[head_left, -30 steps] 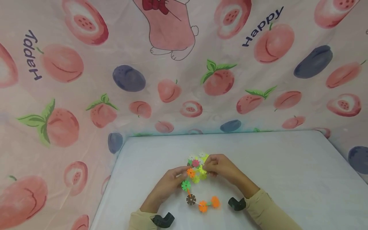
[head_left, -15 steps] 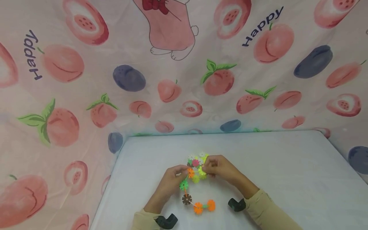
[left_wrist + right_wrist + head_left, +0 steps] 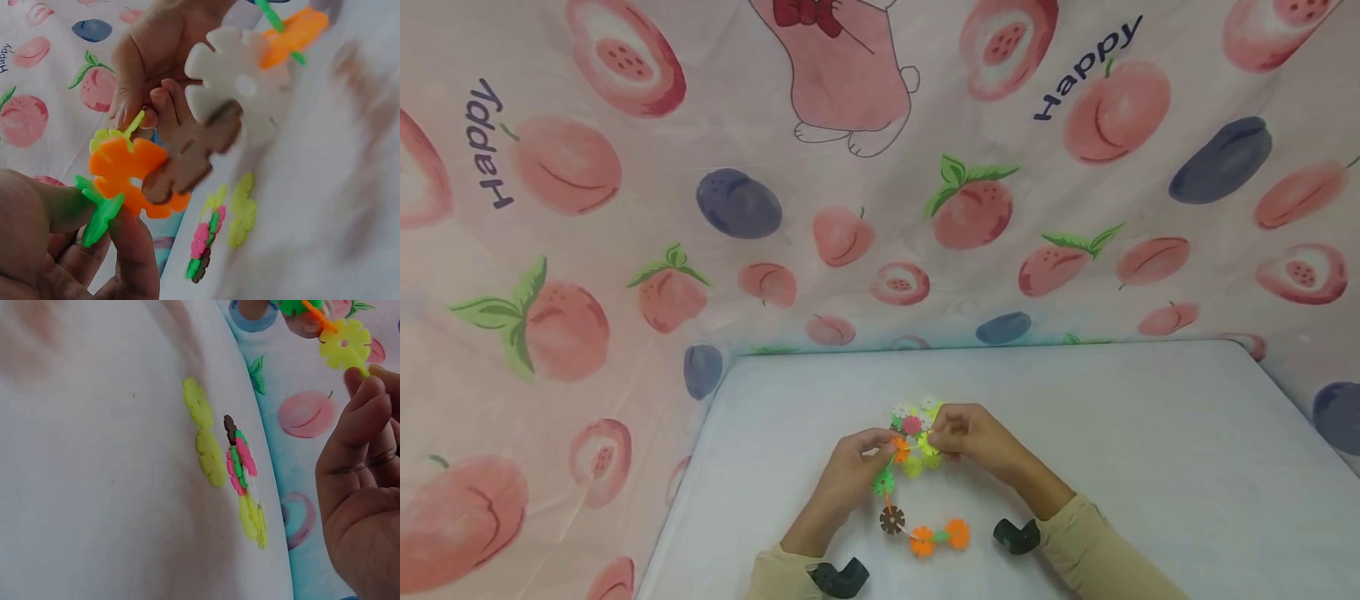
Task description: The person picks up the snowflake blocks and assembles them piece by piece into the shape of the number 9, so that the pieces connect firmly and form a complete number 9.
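- On my left, the printed cloth [image 3: 647, 192] hangs beside the white counter [image 3: 1112, 425] and runs along behind it.
- By my left cuff sits a black elbow-shaped part [image 3: 840, 578].
- My left hand [image 3: 853, 467] pinches a green piece [image 3: 103, 219] of the flower-disc chain between thumb and fingers.
- The chain [image 3: 922, 542] hangs from my grip toward me in a curve: below the green, a brown disc [image 3: 892, 520], then two orange discs with a green link [image 3: 940, 537] between them. I cannot tell whether its low end touches the counter.
- Beyond the chain, loose discs [image 3: 242, 456] in pink, green, brown and yellow lie grouped on the counter, two yellow ones [image 3: 210, 457] just beside them.
- My right hand [image 3: 973, 437] pinches a yellow piece [image 3: 360, 367] by its edge, at a yellow disc [image 3: 334, 347].
- Near my right cuff is another black part [image 3: 1017, 536].
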Demonstrator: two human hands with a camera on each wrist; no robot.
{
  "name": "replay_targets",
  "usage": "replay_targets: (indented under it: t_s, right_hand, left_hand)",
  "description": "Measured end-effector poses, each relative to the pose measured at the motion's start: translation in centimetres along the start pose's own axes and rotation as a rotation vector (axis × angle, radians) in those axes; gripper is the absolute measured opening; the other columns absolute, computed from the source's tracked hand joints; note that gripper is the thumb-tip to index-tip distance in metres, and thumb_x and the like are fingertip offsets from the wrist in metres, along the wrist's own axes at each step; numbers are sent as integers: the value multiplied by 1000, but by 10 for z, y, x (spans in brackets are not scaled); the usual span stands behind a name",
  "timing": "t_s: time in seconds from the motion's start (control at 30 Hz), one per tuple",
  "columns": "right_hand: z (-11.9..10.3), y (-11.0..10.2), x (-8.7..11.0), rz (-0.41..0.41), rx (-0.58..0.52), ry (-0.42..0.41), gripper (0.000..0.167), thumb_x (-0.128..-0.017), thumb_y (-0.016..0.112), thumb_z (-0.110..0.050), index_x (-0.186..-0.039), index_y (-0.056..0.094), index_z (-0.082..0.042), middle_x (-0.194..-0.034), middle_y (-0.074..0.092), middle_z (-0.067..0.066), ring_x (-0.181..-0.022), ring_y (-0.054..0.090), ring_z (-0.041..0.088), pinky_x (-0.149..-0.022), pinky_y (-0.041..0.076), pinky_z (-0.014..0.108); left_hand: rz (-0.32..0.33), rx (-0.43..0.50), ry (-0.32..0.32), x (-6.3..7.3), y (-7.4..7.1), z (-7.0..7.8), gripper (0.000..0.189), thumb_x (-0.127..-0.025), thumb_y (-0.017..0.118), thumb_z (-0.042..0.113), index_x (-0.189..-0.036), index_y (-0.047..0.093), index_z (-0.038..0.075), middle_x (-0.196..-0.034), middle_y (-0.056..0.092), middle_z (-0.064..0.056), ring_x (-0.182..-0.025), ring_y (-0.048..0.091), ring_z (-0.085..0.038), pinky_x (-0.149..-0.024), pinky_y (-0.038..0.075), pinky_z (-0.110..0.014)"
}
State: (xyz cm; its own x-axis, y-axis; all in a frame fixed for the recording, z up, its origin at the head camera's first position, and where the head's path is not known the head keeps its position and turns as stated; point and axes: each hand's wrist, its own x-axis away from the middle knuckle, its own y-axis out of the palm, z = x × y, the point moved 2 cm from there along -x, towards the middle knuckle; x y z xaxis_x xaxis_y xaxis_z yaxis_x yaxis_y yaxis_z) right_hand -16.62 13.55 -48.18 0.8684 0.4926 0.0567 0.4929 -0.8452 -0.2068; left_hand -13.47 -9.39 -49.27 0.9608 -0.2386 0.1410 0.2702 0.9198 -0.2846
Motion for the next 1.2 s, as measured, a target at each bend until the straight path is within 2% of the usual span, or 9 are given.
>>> replay_targets:
  t_s: [0.13,0.33,0.5,0.57,0.6,0.73,0.83,1.0,1.2]
  right_hand:
    - [-4,2,0,-15,16,-12,17,-97,69,-17,-92,65,-2,-77,60,28,-63,54,18,-58,51,38]
    - [-3,5,-3,-2,21,9,19,-97,69,-19,-93,64,-2,-76,61,22,-65,54,18,-60,51,37]
    - [0,6,-4,16,2,9,21,-98,69,-21,-94,63,-1,-71,56,11,-64,52,16,-61,49,35]
    - [0,7,-4,18,-3,6,21,-97,70,-22,-94,65,-2,-71,56,11,-64,52,20,-61,49,36]
    - [-1,8,-5,16,-5,3,21,-97,70,-22,-94,66,-2,-71,56,11,-64,52,21,-61,50,36]
    - [-3,13,-7,17,7,3,19,-95,73,-24,-93,70,-5,-71,60,11,-65,54,25,-62,52,37]
    - [-4,16,-8,35,24,7,19,-94,75,-24,-91,71,-6,-71,61,10,-65,55,21,-62,54,38]
    - [-4,16,-9,67,28,14,22,-92,77,-25,-87,69,-5,-69,60,9,-63,54,16,-61,53,37]
    - [-1,13,-10,66,17,32,23,-94,75,-26,-91,71,-4,-82,68,22,-68,58,18,-65,55,36]
  left_hand:
    - [3,-23,-16,1,0,-2,22,-100,65,29,-117,74,18,-133,66,-11,-112,67,-24,-93,56,-44]
    - [-24,-19,-28,1,-4,1,22,-101,63,30,-118,69,17,-123,70,-9,-106,60,-21,-78,49,-31]
    - [-110,44,-77,-1,-5,3,23,-105,55,29,-122,63,16,-103,66,-6,-82,53,-17,-67,44,-30]
    - [-133,45,-96,0,-5,3,23,-107,51,30,-123,62,18,-105,63,-6,-83,52,-18,-69,43,-32]
    - [-139,40,-94,0,-5,4,24,-107,49,30,-124,62,19,-110,63,-5,-90,53,-19,-74,45,-34]
    - [-153,24,-82,1,-5,6,28,-109,44,36,-127,63,24,-112,66,-11,-92,57,-21,-72,45,-33]
    - [-167,33,-72,2,-5,7,32,-109,44,38,-130,63,24,-94,66,-10,-77,57,-18,-63,44,-29]
    - [-207,84,-61,1,-9,5,34,-110,44,30,-139,61,22,-86,65,-9,-74,59,-17,-64,46,-26]
    - [-239,190,-54,2,-13,2,40,-110,42,20,-149,49,15,-104,70,-11,-82,66,-18,-76,51,-28]
